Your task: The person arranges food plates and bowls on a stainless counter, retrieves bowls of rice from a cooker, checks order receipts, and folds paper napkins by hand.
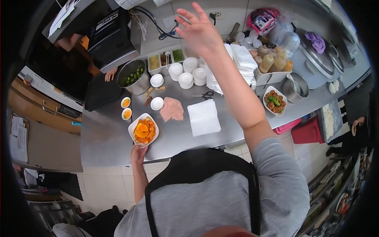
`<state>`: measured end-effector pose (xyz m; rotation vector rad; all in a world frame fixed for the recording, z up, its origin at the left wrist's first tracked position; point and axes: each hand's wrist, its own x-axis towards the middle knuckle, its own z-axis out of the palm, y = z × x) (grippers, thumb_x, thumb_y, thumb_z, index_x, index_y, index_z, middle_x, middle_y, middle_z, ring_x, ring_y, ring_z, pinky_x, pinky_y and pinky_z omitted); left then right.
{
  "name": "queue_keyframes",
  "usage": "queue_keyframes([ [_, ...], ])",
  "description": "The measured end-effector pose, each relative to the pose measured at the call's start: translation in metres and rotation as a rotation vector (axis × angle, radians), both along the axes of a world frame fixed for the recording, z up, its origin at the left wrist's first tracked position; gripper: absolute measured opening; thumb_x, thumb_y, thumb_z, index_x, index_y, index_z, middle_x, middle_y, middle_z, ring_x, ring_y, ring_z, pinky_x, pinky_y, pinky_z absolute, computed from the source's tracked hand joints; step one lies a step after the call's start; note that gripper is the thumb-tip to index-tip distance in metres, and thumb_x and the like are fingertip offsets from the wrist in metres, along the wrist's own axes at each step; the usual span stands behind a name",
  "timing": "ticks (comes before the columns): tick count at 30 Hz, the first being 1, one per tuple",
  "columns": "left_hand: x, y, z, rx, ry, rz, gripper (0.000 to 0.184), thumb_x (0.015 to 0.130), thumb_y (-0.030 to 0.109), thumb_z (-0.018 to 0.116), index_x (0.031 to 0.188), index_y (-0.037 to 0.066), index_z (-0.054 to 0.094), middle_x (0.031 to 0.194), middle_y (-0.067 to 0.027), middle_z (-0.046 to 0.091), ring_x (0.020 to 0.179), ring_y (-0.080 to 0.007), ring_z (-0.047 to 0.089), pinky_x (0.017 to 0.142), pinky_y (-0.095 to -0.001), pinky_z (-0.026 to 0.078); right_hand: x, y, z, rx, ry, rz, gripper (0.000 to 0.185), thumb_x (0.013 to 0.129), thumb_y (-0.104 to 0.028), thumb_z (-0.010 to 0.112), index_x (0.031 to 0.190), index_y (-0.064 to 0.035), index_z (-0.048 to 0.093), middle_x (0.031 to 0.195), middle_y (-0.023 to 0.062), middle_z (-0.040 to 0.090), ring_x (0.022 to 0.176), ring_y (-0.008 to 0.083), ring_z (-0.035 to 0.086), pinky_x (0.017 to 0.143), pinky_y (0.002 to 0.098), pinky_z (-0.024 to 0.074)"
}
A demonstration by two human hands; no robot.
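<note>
My left hand grips the near edge of a white square bowl that holds orange-sauced food topped with an orange slice. My right hand is raised high over the back of the counter, fingers spread, with nothing in it. Below and to its left are stacked small white dishes. Two small white cups of orange-yellow sauce sit left of the bowl. Near it lie a single white dish, a crumpled pink cloth and white paper sheets.
Another person's hand rests on a black surface at left. A metal pot of green fruit, topping containers, scissors, napkins and a bottle basket line the counter. A second food bowl stands right.
</note>
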<state>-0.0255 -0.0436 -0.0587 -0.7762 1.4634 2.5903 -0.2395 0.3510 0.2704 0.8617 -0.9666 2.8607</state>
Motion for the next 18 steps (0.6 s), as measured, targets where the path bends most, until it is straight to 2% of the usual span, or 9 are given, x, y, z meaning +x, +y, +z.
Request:
queue_keyframes([
  [1, 0.0, 0.001, 0.001, -0.002, -0.006, -0.003, 0.043, 0.081, 0.006, 0.047, 0.123, -0.001, 0.04, 0.116, -0.0166, 0.054, 0.101, -0.0287, 0.058, 0.088, -0.0372, 0.05, 0.008, 0.002, -0.001, 0.084, -0.016, -0.056, 0.083, 0.071, 0.009, 0.05, 0.141, -0.0156, 0.012, 0.127, 0.013, 0.043, 0.121, 0.0302, 0.038, 0.098, 0.0433, 0.0339],
  [2, 0.0, 0.001, 0.001, -0.001, -0.008, 0.001, 0.043, 0.081, 0.006, 0.047, 0.123, -0.001, 0.04, 0.116, -0.0166, 0.054, 0.101, -0.0287, 0.058, 0.088, -0.0372, 0.049, 0.013, 0.005, -0.008, 0.083, -0.023, -0.061, 0.083, 0.071, 0.009, 0.05, 0.141, -0.0156, 0.012, 0.127, 0.013, 0.043, 0.121, 0.0302, 0.038, 0.098, 0.0433, 0.0339],
  [4, -0.002, -0.001, 0.0, 0.001, -0.023, -0.001, 0.043, 0.081, 0.006, 0.047, 0.123, -0.001, 0.04, 0.116, -0.0166, 0.054, 0.101, -0.0287, 0.058, 0.088, -0.0372, 0.049, 0.023, 0.013, -0.03, 0.172, -0.153, -0.052, 0.071, 0.076, 0.007, 0.049, 0.138, -0.012, 0.019, 0.124, 0.011, 0.048, 0.114, 0.0212, 0.044, 0.091, 0.0361, 0.0368],
  [5, -0.002, -0.002, -0.002, 0.009, -0.008, -0.01, 0.043, 0.081, 0.006, 0.047, 0.123, -0.001, 0.039, 0.116, -0.0166, 0.054, 0.101, -0.0288, 0.058, 0.088, -0.0372, 0.049, 0.031, 0.016, -0.044, 0.173, -0.169, -0.057, 0.071, 0.076, 0.007, 0.049, 0.138, -0.012, 0.019, 0.124, 0.011, 0.048, 0.114, 0.0212, 0.044, 0.091, 0.0361, 0.0368],
  [7, 0.0, -0.006, -0.006, 0.02, 0.019, -0.043, 0.045, 0.08, 0.006, 0.048, 0.124, -0.001, 0.038, 0.116, -0.0161, 0.054, 0.101, -0.029, 0.058, 0.087, -0.0372, 0.05, 0.052, 0.025, -0.079, 0.382, -0.335, -0.051, 0.062, 0.077, 0.005, 0.049, 0.135, -0.0118, 0.033, 0.119, 0.0108, 0.053, 0.112, 0.0219, 0.049, 0.096, 0.035, 0.0381],
  [11, 0.001, 0.001, -0.003, 0.026, 0.019, -0.023, 0.047, 0.08, 0.004, 0.05, 0.125, -0.001, 0.037, 0.122, -0.0166, 0.049, 0.108, -0.0292, 0.054, 0.092, -0.0381, 0.047, 0.109, 0.058, -0.192, 0.814, -0.401, 0.118, 0.042, 0.081, -0.004, 0.055, 0.122, -0.0106, 0.049, 0.102, 0.0018, 0.061, 0.098, 0.0114, 0.055, 0.087, 0.0295, 0.0414],
  [13, -0.001, 0.004, 0.0, 0.1, 0.055, -0.059, 0.049, 0.08, 0.001, 0.051, 0.126, -0.002, 0.036, 0.126, -0.0171, 0.046, 0.113, -0.03, 0.05, 0.096, -0.0393, 0.044, 0.152, 0.069, -0.215, 0.991, -0.687, 0.16, 0.039, 0.082, -0.012, 0.059, 0.121, -0.0092, 0.05, 0.102, 0.0019, 0.061, 0.096, 0.01, 0.055, 0.084, 0.0286, 0.0421],
  [16, -0.008, -0.004, 0.01, 0.108, 0.013, -0.17, 0.049, 0.083, -0.002, 0.054, 0.128, -0.005, 0.034, 0.126, -0.017, 0.045, 0.115, -0.0316, 0.048, 0.099, -0.0406, 0.041, 0.223, 0.107, -0.285, 0.953, -0.825, 0.04, 0.038, 0.084, -0.023, 0.06, 0.119, -0.0101, 0.052, 0.1, 0.0014, 0.062, 0.088, 0.0089, 0.055, 0.075, 0.0259, 0.0436],
  [18, -0.015, -0.03, 0.019, -0.042, -0.101, -0.277, 0.048, 0.087, 0.009, 0.055, 0.129, -0.005, 0.035, 0.127, -0.0153, 0.045, 0.113, -0.0306, 0.049, 0.096, -0.0399, 0.043, 0.262, 0.131, -0.286, 1.015, -0.971, -0.057, 0.035, 0.084, -0.022, 0.06, 0.116, -0.0091, 0.055, 0.098, 0.0026, 0.062, 0.084, 0.0101, 0.056, 0.073, 0.0247, 0.0437],
])
